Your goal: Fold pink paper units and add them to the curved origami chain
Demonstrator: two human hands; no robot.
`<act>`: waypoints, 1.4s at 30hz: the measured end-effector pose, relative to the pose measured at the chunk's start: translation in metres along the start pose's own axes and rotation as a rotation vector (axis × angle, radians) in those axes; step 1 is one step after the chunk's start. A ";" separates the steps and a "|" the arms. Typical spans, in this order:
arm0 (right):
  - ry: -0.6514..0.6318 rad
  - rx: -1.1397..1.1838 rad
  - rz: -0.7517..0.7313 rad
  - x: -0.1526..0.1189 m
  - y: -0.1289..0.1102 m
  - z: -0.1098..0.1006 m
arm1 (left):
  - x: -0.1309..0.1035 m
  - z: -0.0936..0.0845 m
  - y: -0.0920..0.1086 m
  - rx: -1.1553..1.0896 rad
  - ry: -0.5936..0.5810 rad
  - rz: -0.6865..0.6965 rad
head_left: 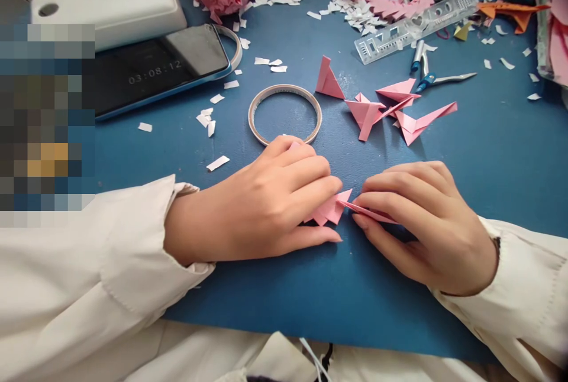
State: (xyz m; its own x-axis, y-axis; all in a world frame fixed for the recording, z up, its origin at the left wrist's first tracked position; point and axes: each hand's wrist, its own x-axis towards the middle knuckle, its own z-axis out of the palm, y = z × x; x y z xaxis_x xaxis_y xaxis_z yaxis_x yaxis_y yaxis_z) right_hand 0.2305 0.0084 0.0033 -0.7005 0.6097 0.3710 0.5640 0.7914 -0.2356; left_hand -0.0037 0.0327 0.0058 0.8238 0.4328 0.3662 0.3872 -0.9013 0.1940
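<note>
Left hand (275,207) over pink folded paper (327,210) on the near middle of the bench (284,296).
The right hand (421,219) pinches a slim pink strip (370,212), its tip overlapping that paper; I cannot tell the left's grip. A tape roll (251,116) lies just beyond.

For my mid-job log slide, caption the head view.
Left hand partly covers pink origami cluster; right hand pinches folded pink paper piece, its tip overlapping the cluster.
</note>
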 end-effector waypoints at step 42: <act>-0.069 0.575 0.571 0.006 -0.014 -0.010 | 0.006 -0.001 0.009 0.293 0.143 0.167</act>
State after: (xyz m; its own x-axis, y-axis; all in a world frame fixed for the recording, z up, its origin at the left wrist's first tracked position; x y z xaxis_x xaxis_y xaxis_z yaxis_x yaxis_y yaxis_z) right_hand 0.2228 0.0002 0.0181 -0.4087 0.9127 0.0025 0.5424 0.2450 -0.8036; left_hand 0.0047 0.0269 0.0110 0.8275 0.2584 0.4985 0.3714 -0.9177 -0.1409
